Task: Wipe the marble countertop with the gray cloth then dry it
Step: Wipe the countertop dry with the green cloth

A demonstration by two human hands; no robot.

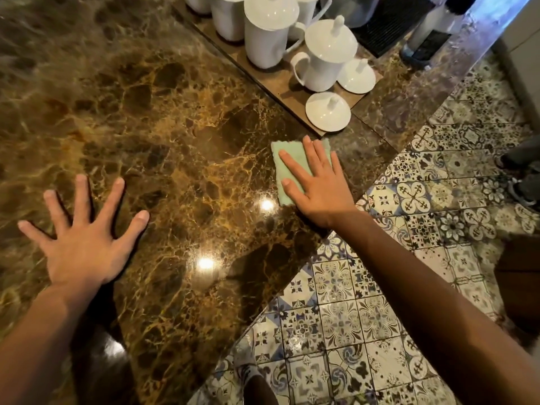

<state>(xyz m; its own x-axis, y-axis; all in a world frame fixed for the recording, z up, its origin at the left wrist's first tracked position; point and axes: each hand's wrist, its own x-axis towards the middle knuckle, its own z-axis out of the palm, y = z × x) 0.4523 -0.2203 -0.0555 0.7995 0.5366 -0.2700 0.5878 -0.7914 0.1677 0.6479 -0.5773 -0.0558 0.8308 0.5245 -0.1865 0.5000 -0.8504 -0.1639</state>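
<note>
The brown, gold-veined marble countertop (181, 135) fills the left and middle of the view. A folded pale green-gray cloth (282, 166) lies flat on it near the right edge. My right hand (317, 185) presses flat on the cloth, fingers spread and pointing away from me, covering most of it. My left hand (81, 229) rests palm down on the bare marble at the lower left, fingers fanned wide, holding nothing.
A flat brown tray (280, 83) just beyond the cloth carries several white lidded ceramic pots (324, 57) and loose lids (327, 112). A dark drip mat (388, 21) sits at the back. Patterned floor tiles (380, 287) lie right of the counter edge; another person's feet (523, 182) show at far right.
</note>
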